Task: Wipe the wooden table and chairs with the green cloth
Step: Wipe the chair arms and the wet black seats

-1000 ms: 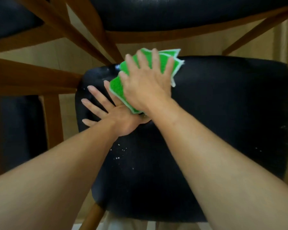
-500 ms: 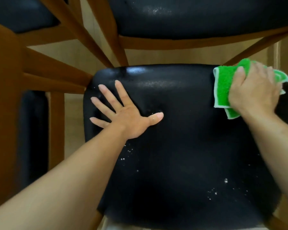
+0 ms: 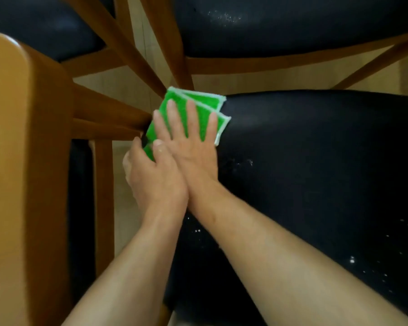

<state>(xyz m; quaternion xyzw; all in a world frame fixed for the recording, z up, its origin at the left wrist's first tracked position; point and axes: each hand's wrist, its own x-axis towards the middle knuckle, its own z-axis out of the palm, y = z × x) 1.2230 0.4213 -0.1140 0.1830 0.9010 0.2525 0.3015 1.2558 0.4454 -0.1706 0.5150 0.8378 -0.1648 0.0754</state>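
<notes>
A black padded chair seat (image 3: 316,172) on a wooden frame fills the middle and right. The folded green cloth (image 3: 198,102) with white edging lies on the seat's far left corner. My right hand (image 3: 189,147) presses flat on the cloth with straight, spread fingers. My left hand (image 3: 153,180) lies beside it at the seat's left edge. Its fingers curl down over that edge, and its thumb rests on top next to the cloth. White crumbs (image 3: 351,260) dot the seat near its right front.
A broad wooden piece (image 3: 21,161) stands close on the left, with wooden rails (image 3: 104,114) running from it to the seat. Another black chair seat (image 3: 280,24) with wooden legs is just beyond. Pale floor shows between them.
My right hand swept the cloth from the seat's far right corner back to the far left corner. My left hand left the seat top and moved to the left edge, fingers now curled.
</notes>
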